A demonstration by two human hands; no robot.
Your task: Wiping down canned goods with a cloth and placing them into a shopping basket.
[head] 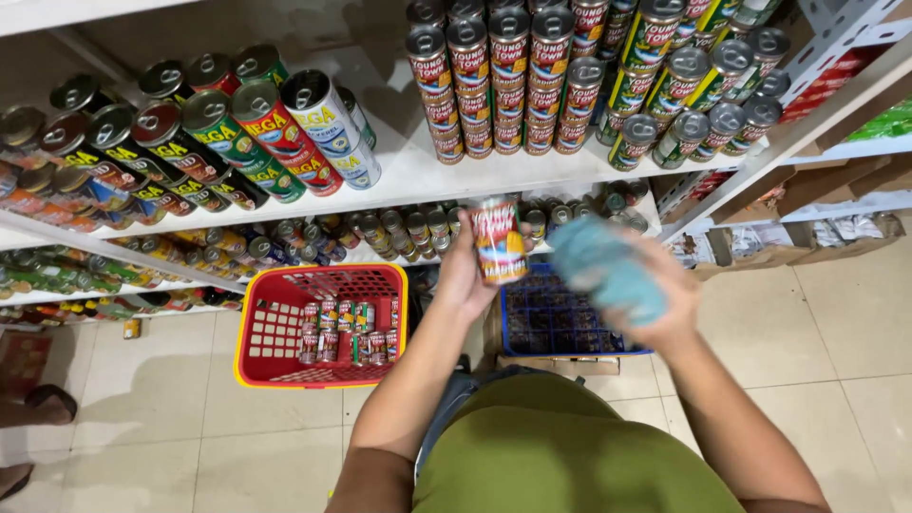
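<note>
1. Here, the left hand (467, 275) wraps its grip around the side wall of a red and yellow tin can (499, 239), held upright in front of the lower shelf (399, 185).
2. The right hand (655, 304) clutches a blue cloth (606, 266), blurred, just beside the can.
3. The can likely feels stiff, fairly heavy and smooth; its side wall suits a full wrap best.
4. Below sit a red basket (249, 313) with more cans and a blue crate (570, 318) on the floor.

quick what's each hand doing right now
Left hand: closed around an upright red can.
Right hand: closed on a blurred blue cloth beside the can.
</note>
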